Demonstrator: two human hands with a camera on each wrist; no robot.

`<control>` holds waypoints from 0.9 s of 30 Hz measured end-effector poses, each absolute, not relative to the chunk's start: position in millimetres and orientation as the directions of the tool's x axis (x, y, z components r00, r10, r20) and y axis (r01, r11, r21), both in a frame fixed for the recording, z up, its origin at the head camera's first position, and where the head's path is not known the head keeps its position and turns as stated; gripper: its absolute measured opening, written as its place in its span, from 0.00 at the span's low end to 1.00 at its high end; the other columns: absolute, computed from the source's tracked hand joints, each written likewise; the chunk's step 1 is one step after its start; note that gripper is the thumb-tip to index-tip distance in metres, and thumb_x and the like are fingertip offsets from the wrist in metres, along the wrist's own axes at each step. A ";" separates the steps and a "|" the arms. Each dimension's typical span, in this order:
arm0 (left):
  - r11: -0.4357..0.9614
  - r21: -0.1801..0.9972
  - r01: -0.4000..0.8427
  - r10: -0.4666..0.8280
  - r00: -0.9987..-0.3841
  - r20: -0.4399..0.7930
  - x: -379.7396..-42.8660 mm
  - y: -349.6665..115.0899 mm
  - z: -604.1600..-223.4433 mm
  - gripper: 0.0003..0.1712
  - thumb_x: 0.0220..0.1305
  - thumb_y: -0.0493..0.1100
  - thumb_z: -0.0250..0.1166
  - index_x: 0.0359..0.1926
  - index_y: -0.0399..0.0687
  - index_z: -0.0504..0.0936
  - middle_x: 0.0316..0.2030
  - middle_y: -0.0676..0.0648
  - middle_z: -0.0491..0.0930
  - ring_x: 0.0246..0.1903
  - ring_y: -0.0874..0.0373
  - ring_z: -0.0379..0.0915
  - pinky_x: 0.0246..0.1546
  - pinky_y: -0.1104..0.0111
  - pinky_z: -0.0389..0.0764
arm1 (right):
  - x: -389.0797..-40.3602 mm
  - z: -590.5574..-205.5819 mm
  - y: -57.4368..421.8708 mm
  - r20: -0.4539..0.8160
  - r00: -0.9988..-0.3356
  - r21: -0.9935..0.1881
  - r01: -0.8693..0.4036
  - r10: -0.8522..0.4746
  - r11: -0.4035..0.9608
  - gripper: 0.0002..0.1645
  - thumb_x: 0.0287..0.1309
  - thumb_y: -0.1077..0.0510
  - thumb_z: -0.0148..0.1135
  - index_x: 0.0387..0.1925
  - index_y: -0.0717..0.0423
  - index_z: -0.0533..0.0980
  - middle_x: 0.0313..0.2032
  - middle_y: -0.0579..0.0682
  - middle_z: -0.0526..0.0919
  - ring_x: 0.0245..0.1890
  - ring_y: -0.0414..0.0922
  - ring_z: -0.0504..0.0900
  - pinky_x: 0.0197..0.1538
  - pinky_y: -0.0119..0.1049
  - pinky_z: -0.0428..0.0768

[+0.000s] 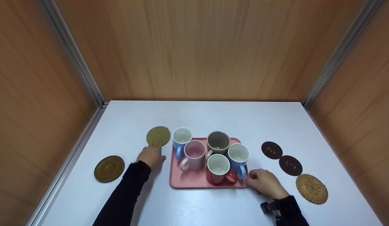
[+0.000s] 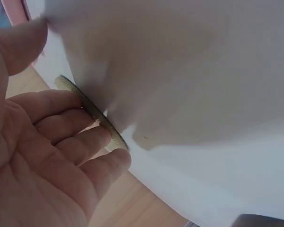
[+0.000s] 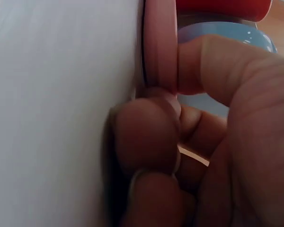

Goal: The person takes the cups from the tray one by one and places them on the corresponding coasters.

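Note:
My left hand (image 1: 152, 155) reaches out with its fingers extended, the fingertips touching the near edge of a round olive-green coaster (image 1: 158, 135). In the left wrist view those fingers meet the thin edge of the coaster (image 2: 92, 111), while the thumb stands apart. My right hand (image 1: 266, 182) pinches the front right corner of a pink tray (image 1: 185, 182); the right wrist view has the thumb against the tray's rim (image 3: 160, 47) and the other fingers curled. Standing on the tray are a blue mug (image 1: 237, 164), a red mug (image 1: 215, 179), a pink mug (image 1: 194, 161) and others.
A brown round coaster (image 1: 109, 169) lies on the white table (image 1: 213, 208) at the left. To the right are two dark coasters (image 1: 271, 150) and a woven coaster (image 1: 312, 189). Wood-grain walls (image 1: 194, 50) close off the back and both sides.

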State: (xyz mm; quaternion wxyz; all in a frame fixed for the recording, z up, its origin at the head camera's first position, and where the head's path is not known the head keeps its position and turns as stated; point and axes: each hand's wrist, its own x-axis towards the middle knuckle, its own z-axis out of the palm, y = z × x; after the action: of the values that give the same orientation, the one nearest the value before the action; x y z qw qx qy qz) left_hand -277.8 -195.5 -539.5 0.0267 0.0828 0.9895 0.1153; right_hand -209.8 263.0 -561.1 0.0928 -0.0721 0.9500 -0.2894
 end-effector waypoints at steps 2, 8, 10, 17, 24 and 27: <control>0.956 0.235 0.175 0.183 -0.983 -0.013 -286.7 -193.3 -540.4 0.35 0.73 0.45 0.68 0.71 0.25 0.72 0.70 0.25 0.74 0.72 0.30 0.69 0.72 0.36 0.70 | -209.8 -561.6 263.9 -0.129 -0.971 -0.561 -0.095 -0.200 0.822 0.17 0.59 0.51 0.67 0.18 0.45 0.73 0.15 0.40 0.75 0.14 0.39 0.75 0.26 0.35 0.69; 0.939 0.177 0.296 0.264 -0.946 0.187 -312.2 -191.1 -552.7 0.18 0.68 0.39 0.68 0.53 0.29 0.82 0.48 0.28 0.85 0.50 0.29 0.83 0.52 0.37 0.82 | -210.2 -563.8 265.5 -0.111 -0.973 -0.558 -0.108 -0.203 0.823 0.18 0.58 0.51 0.67 0.17 0.45 0.71 0.16 0.40 0.75 0.15 0.39 0.74 0.27 0.34 0.69; 0.931 0.190 0.313 0.275 -0.940 0.203 -315.7 -186.7 -548.4 0.15 0.67 0.36 0.68 0.49 0.27 0.82 0.43 0.27 0.85 0.45 0.28 0.83 0.50 0.38 0.83 | -210.3 -564.3 265.6 -0.108 -0.973 -0.562 -0.108 -0.203 0.820 0.18 0.58 0.51 0.67 0.17 0.45 0.71 0.16 0.40 0.75 0.15 0.39 0.74 0.27 0.34 0.69; 0.936 0.198 0.292 0.268 -0.953 0.141 -351.9 -183.2 -568.7 0.22 0.70 0.37 0.63 0.62 0.32 0.82 0.54 0.29 0.86 0.53 0.27 0.82 0.55 0.38 0.83 | -209.7 -564.3 265.8 -0.110 -0.970 -0.581 -0.113 -0.215 0.806 0.16 0.59 0.51 0.67 0.18 0.45 0.73 0.16 0.39 0.75 0.14 0.39 0.75 0.27 0.34 0.69; 0.937 0.268 0.227 0.219 -0.974 0.057 -371.1 -172.4 -577.3 0.28 0.62 0.36 0.66 0.63 0.34 0.80 0.55 0.25 0.83 0.54 0.24 0.79 0.53 0.35 0.82 | -209.8 -564.4 266.5 -0.124 -0.968 -0.596 -0.104 -0.219 0.796 0.15 0.59 0.52 0.67 0.19 0.46 0.74 0.16 0.40 0.76 0.15 0.40 0.75 0.26 0.34 0.69; 0.938 0.267 0.220 0.208 -0.975 0.071 -369.2 -168.9 -574.7 0.31 0.56 0.38 0.71 0.62 0.34 0.80 0.54 0.25 0.83 0.51 0.24 0.81 0.53 0.35 0.82 | -210.0 -563.6 266.9 -0.132 -0.967 -0.602 -0.097 -0.218 0.792 0.15 0.60 0.51 0.67 0.19 0.46 0.75 0.16 0.40 0.76 0.15 0.40 0.76 0.26 0.34 0.70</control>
State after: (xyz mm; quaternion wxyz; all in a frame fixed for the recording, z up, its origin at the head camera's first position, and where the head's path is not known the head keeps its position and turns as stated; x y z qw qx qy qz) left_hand -369.2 -168.9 -574.7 -0.0209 0.1087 0.9842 0.1378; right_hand -210.0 266.9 -563.6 0.0978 -0.0836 0.9416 -0.3111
